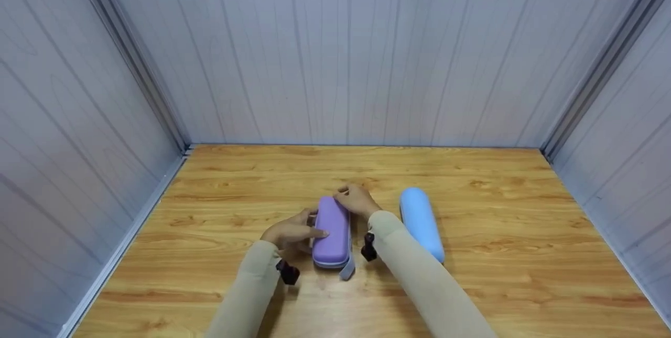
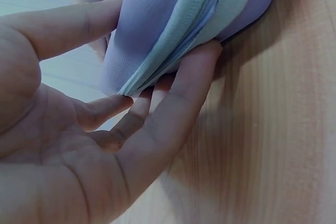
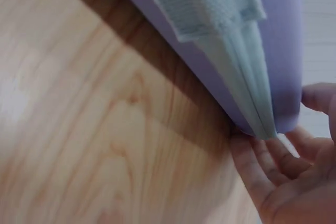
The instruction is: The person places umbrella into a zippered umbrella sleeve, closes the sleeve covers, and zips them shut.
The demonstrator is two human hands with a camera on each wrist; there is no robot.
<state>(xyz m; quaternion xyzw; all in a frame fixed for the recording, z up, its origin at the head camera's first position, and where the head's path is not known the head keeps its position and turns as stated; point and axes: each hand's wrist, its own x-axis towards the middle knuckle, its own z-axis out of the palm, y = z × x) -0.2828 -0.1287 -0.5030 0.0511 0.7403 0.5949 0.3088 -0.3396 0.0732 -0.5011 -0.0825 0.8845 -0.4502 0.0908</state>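
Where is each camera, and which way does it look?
Head: on the person's head, facing forward and down at the purple case, blue case and table; left hand, right hand and sleeves show.
Left wrist: worn there, facing the purple case up close; left hand and fingers show.
Right wrist: worn there, facing that case's grey strap; right hand and fingers show.
Shared: both wrist views show the purple case's grey edging.
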